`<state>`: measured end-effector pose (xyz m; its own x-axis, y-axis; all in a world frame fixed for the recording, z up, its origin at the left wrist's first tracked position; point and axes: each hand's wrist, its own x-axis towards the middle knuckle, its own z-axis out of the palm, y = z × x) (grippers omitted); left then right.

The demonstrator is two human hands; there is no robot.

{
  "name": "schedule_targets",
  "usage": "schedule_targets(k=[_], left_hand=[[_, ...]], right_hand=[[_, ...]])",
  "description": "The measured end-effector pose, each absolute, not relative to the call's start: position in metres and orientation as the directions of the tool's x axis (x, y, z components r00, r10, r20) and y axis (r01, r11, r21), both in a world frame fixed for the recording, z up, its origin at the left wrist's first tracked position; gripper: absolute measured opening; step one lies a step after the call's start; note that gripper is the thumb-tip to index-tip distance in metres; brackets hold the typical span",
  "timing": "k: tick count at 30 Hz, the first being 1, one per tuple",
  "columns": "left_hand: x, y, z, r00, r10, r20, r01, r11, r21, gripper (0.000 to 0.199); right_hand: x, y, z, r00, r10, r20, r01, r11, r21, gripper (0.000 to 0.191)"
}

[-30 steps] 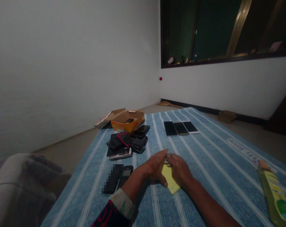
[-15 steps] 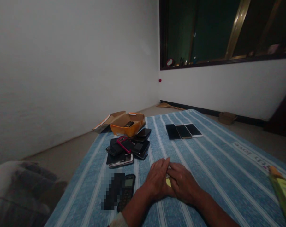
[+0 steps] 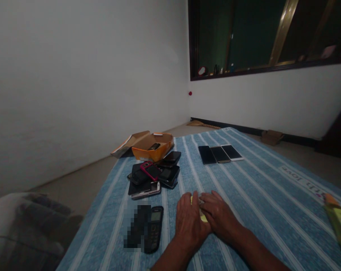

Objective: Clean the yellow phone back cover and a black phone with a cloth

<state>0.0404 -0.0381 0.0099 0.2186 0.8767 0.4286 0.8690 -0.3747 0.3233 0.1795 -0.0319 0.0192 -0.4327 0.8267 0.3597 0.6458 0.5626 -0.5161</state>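
Observation:
My left hand (image 3: 188, 218) and my right hand (image 3: 221, 213) lie close together over the blue striped cloth, fingers bent over a small yellow thing (image 3: 203, 218). Most of it is covered by the hands, so its kind cannot be told. Left of my hands lies a black keypad phone (image 3: 154, 230), with a dark, blurred-out object (image 3: 139, 226) beside it. Beyond them several phones are heaped up, among them one with a pink frame (image 3: 151, 171) and a white-edged one (image 3: 146, 192) at the near side.
Behind the heap stands an open orange box (image 3: 152, 152) with a small phone (image 3: 154, 146) inside. Three phones (image 3: 220, 154) lie in a row farther back on the striped cloth (image 3: 244, 199). At the right edge is a yellow-green package (image 3: 340, 226).
My left hand has turned, and its fingers now point more forward over the yellow thing. More yellow shows between the fingers. The view has shifted slightly.

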Motion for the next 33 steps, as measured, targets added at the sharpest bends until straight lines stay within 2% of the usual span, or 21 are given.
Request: schedule_targets(k=[6,14,17,20,25,28,33], left_hand=[[0.047,-0.039,0.011,0.12,0.911,0.395,0.921,-0.251,0.299,0.076],[0.048,-0.042,0.019,0.037,0.93,0.365,0.958,-0.136,0.251,0.084],[0.044,-0.043,0.017,0.062,0.93,0.364,0.95,-0.166,0.264,0.081],[0.037,-0.044,0.009,0.119,0.914,0.387,0.925,-0.244,0.291,0.078],[0.025,-0.044,-0.001,0.168,0.899,0.405,0.877,-0.324,0.355,0.075],[0.023,-0.044,0.003,0.163,0.906,0.391,0.859,-0.325,0.394,0.069],[0.02,-0.047,0.012,0.171,0.913,0.371,0.833,-0.335,0.44,0.062]], right_hand=[[0.191,-0.021,0.01,-0.343,0.848,0.403,0.713,0.515,-0.476,0.026],[0.195,-0.011,-0.015,-0.216,0.851,0.479,0.77,0.45,-0.453,0.02],[0.191,-0.014,-0.012,-0.258,0.816,0.518,0.746,0.508,-0.43,0.015],[0.183,-0.022,0.0,-0.37,0.758,0.538,0.668,0.619,-0.413,0.012],[0.171,-0.035,0.013,-0.51,0.689,0.516,0.524,0.724,-0.448,0.018],[0.174,-0.03,0.007,-0.441,0.729,0.524,0.609,0.671,-0.422,0.019],[0.187,-0.017,-0.009,-0.261,0.838,0.479,0.794,0.469,-0.387,0.019]])
